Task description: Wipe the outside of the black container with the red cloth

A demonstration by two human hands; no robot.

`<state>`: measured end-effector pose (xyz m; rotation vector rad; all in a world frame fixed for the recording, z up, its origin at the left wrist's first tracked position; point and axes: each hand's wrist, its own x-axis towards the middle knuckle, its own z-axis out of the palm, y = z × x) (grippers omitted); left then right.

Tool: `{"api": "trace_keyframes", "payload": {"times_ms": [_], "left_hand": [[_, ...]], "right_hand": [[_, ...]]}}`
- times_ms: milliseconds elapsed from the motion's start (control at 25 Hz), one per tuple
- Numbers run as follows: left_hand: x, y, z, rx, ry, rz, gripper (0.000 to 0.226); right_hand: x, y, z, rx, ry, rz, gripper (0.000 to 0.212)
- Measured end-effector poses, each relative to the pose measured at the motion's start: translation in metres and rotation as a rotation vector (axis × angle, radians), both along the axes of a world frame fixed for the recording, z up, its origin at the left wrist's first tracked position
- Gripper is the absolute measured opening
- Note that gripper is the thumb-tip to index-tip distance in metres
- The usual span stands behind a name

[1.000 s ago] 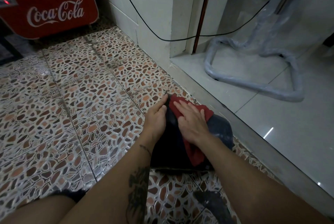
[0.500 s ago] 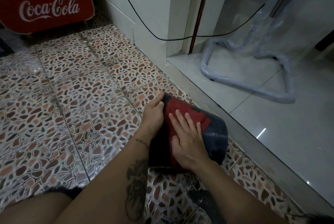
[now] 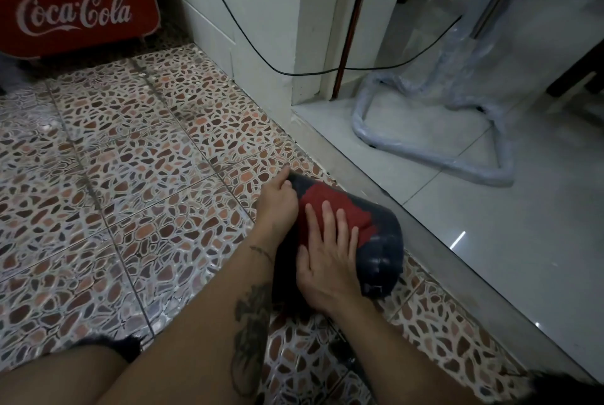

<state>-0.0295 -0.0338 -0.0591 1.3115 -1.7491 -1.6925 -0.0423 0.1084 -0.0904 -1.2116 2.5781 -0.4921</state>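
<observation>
The black container [image 3: 382, 251] lies on its side on the patterned tile floor, close to a grey threshold. A red cloth [image 3: 340, 211] is spread over its upper side. My right hand [image 3: 330, 257] lies flat on the cloth, fingers apart, pressing it against the container. At the container's far left end my left hand [image 3: 277, 205] grips the rim with curled fingers. My forearms hide the container's near side.
A red Coca-Cola cooler [image 3: 78, 2] stands at the back left. A white wall corner [image 3: 271, 45] with a black cable [image 3: 261, 54] rises behind. Right of the grey threshold [image 3: 441, 241] lies a white floor with a plastic-wrapped metal stand [image 3: 434, 156].
My right hand has slid the red cloth toward me along the container. The left hand has stayed on the far end.
</observation>
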Motion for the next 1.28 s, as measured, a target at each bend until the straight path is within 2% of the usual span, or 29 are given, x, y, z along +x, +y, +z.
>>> {"api": "trace_keyframes", "payload": {"times_ms": [80, 120, 240, 360, 520, 640, 680, 720, 800, 840, 920, 960, 1280], "left_hand": [[-0.005, 0.001, 0.002, -0.043, 0.013, -0.031, 0.046], [-0.003, 0.006, 0.004, -0.129, 0.011, -0.055, 0.044], [0.024, 0.037, -0.005, -0.561, -0.090, -0.155, 0.050], [0.049, 0.067, -0.018, -0.734, -0.227, -0.266, 0.057], [0.038, 0.066, -0.007, -0.720, -0.238, -0.169, 0.051], [0.027, 0.041, 0.018, -0.569, -0.225, -0.016, 0.031], [0.028, 0.035, 0.025, -0.524, -0.217, 0.013, 0.026], [0.029, 0.031, 0.030, -0.501, -0.208, 0.015, 0.021], [0.032, 0.035, 0.027, -0.527, -0.196, -0.015, 0.010], [0.033, 0.042, 0.019, -0.550, -0.223, -0.053, 0.021], [0.042, 0.059, 0.000, -0.567, -0.268, -0.109, 0.054], [0.044, 0.062, -0.007, -0.582, -0.267, -0.107, 0.060], [0.040, 0.046, -0.013, -0.502, -0.146, -0.009, 0.052]], "right_hand": [[-0.004, 0.020, -0.008, -0.001, 0.029, 0.036, 0.070], [-0.014, 0.025, -0.014, 0.002, 0.039, 0.008, 0.068], [-0.047, 0.037, -0.027, -0.043, 0.036, -0.196, 0.064], [-0.075, 0.051, -0.027, -0.167, 0.016, -0.370, 0.055], [-0.104, 0.040, 0.002, -0.267, -0.060, -0.480, 0.048], [-0.097, 0.017, 0.038, -0.441, -0.172, -0.399, 0.044], [-0.088, 0.011, 0.044, -0.430, -0.203, -0.313, 0.045], [-0.076, 0.006, 0.047, -0.337, -0.212, -0.204, 0.047], [-0.050, 0.002, 0.036, -0.053, -0.165, 0.005, 0.061], [-0.044, 0.002, 0.027, 0.010, -0.139, 0.061, 0.065], [-0.045, 0.000, 0.013, 0.009, -0.134, 0.048, 0.065], [-0.047, -0.001, 0.008, 0.004, -0.134, 0.025, 0.064], [-0.111, 0.029, -0.015, 0.188, -0.139, -0.289, 0.062]]}}
